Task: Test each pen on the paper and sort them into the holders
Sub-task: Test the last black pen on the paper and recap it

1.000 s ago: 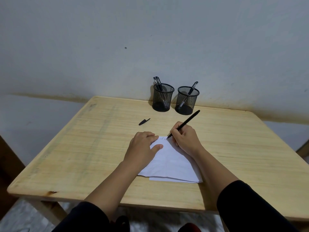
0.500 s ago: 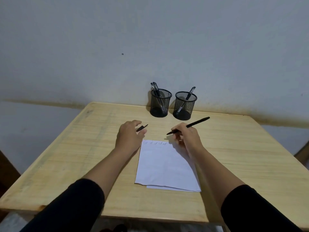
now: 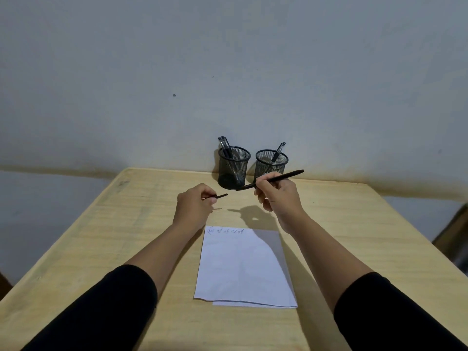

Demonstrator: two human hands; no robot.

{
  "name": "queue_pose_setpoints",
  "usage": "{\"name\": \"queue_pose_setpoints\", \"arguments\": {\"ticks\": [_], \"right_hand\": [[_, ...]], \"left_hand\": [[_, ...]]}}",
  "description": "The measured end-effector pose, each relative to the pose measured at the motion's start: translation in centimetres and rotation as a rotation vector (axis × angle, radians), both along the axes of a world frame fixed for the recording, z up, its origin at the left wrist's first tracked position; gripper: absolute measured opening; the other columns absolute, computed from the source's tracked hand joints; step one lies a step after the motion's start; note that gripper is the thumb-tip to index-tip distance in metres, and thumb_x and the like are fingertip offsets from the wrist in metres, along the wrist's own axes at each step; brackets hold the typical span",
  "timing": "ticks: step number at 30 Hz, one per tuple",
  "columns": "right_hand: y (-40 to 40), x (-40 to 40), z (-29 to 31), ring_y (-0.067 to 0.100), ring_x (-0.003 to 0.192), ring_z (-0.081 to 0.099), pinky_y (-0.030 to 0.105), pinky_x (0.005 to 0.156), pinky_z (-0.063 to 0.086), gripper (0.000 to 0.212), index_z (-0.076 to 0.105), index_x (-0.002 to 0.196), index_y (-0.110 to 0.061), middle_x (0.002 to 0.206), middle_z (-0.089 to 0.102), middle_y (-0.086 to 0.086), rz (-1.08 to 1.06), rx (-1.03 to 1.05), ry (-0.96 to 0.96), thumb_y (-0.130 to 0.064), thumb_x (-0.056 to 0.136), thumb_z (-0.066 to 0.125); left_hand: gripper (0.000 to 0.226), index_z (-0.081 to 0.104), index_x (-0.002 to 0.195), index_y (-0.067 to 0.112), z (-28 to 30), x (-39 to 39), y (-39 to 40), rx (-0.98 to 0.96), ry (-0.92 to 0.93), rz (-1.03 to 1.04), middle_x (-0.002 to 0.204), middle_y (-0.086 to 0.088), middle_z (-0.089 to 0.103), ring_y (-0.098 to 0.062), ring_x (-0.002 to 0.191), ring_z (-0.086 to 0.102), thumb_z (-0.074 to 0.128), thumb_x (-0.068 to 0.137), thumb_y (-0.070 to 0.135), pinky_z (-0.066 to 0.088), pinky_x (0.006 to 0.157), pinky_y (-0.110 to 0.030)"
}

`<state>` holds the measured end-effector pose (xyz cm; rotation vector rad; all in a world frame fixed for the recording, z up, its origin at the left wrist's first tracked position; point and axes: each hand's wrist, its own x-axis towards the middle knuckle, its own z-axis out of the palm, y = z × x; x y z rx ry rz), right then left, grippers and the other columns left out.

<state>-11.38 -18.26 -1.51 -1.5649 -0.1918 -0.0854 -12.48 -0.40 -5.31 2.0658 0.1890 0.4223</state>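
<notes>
My right hand (image 3: 277,195) holds a black pen (image 3: 286,176) lifted above the table, its tip pointing left toward my left hand (image 3: 195,207). That hand pinches the black pen cap (image 3: 219,196), raised off the wood, a short gap from the pen tip. The white paper (image 3: 243,267) lies flat below both hands, with a row of small scribbles along its top edge. Two black mesh holders stand at the back: the left holder (image 3: 234,167) has two pens, the right holder (image 3: 271,163) has one.
The wooden table (image 3: 106,249) ends at a pale wall just behind the holders. A dark object (image 3: 453,239) sits off the table's right edge. A second sheet peeks out under the paper's bottom edge.
My right hand lifted the pen off the paper and turned it level. My left hand left the paper, took the cap from the table and raised it toward the pen tip.
</notes>
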Motion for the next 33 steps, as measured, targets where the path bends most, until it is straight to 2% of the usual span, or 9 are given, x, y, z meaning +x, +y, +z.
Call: {"name": "queue_pose_setpoints", "arguments": {"ticks": [3,7,10,13,18,22,26,30,33], "right_hand": [[0.1,-0.2,0.6,0.011,0.045,0.044,0.017,0.042,0.028,0.022,0.054,0.068,-0.016,0.059,0.056,0.004,0.006,0.035,-0.017,-0.002,0.086,0.053],[0.2,-0.9,1.4,0.011,0.045,0.043,0.017,0.041,0.027,0.021,0.052,0.069,-0.014,0.059,0.055,0.004,0.036,0.048,-0.034,-0.002,0.086,0.053],[0.2,-1.4,1.8,0.011,0.045,0.043,0.016,0.040,0.027,0.020,0.052,0.069,-0.014,0.059,0.055,0.004,0.049,0.044,-0.037,-0.002,0.086,0.053],[0.2,-1.8,2.0,0.011,0.044,0.042,0.017,0.041,0.027,0.022,0.052,0.068,-0.014,0.058,0.055,0.004,0.057,0.048,-0.039,-0.002,0.086,0.053],[0.0,-2.2,2.1,0.011,0.044,0.043,0.019,0.045,0.026,0.019,0.053,0.072,-0.013,0.056,0.057,0.002,0.097,0.052,-0.018,-0.003,0.087,0.055],[-0.1,-2.2,2.3,0.009,0.041,0.044,0.021,0.046,0.028,0.015,0.051,0.077,-0.013,0.053,0.057,0.000,0.125,0.097,0.010,-0.004,0.089,0.054],[-0.1,-2.4,2.2,0.009,0.041,0.043,0.017,0.042,0.030,0.017,0.050,0.076,-0.014,0.053,0.055,0.002,0.155,0.138,0.011,-0.003,0.090,0.052],[-0.7,-2.8,1.1,0.012,0.050,0.049,0.019,0.043,0.033,0.014,0.055,0.079,-0.012,0.065,0.058,0.007,0.217,0.081,0.005,-0.004,0.090,0.054],[-1.8,-2.9,1.2,0.012,0.058,0.057,0.019,0.050,0.040,0.009,0.064,0.090,-0.011,0.075,0.065,0.007,0.259,0.133,0.072,-0.006,0.089,0.057]], "left_hand": [[0.013,0.068,0.095,0.006,1.3,-0.7,-0.6,-0.083,-0.066,-0.045,0.087,-0.005,0.066,0.000,0.069,0.055,0.062,0.084,0.002,0.041,0.049,0.001],[0.013,0.068,0.093,0.009,2.5,-1.6,-1.5,-0.184,-0.103,-0.076,0.091,-0.007,0.067,-0.005,0.071,0.054,0.064,0.083,0.001,0.040,0.045,-0.001],[0.013,0.068,0.090,0.014,3.0,-2.0,-2.0,-0.212,-0.120,-0.092,0.086,-0.002,0.067,-0.009,0.074,0.057,0.065,0.082,0.003,0.039,0.047,0.000],[0.015,0.067,0.087,0.021,3.3,-2.3,-2.1,-0.180,-0.134,-0.117,0.081,0.007,0.067,-0.012,0.079,0.060,0.068,0.081,0.007,0.039,0.056,0.002],[0.013,0.069,0.090,0.020,4.0,-2.7,-2.7,-0.126,-0.149,-0.164,0.080,0.010,0.067,-0.007,0.080,0.062,0.069,0.081,0.011,0.040,0.063,0.003],[0.012,0.068,0.088,0.021,4.6,-3.0,-3.4,-0.122,-0.177,-0.165,0.077,0.016,0.065,-0.003,0.077,0.060,0.068,0.081,0.012,0.039,0.063,0.003],[0.010,0.069,0.086,0.020,4.7,-3.1,-3.8,-0.105,-0.186,-0.130,0.072,0.015,0.063,0.000,0.066,0.055,0.068,0.081,0.010,0.039,0.058,0.002],[0.010,0.069,0.085,0.018,4.8,-3.2,-3.1,0.013,-0.158,-0.169,0.069,0.014,0.062,-0.002,0.061,0.048,0.068,0.081,0.009,0.037,0.057,0.000],[0.013,0.068,0.086,0.018,5.4,-3.2,-2.5,0.086,-0.162,-0.185,0.070,0.016,0.061,0.003,0.060,0.049,0.064,0.082,0.007,0.036,0.057,0.001]]}}
